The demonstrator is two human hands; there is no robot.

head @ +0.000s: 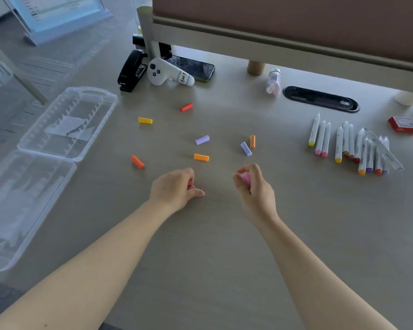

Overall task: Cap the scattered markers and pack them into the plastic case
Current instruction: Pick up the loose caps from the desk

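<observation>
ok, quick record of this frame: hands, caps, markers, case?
left hand: pinches a pink cap, low at the table
right hand: grips another pink cap
loose caps: seven on the table, among them a red cap and a yellow cap
markers: uncapped, grouped at the right
case: clear plastic, open, at the left; no markers visible in it

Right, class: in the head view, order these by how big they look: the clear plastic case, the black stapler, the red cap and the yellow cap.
1. Clear plastic case
2. Black stapler
3. Red cap and yellow cap: alike, so unranked.
</observation>
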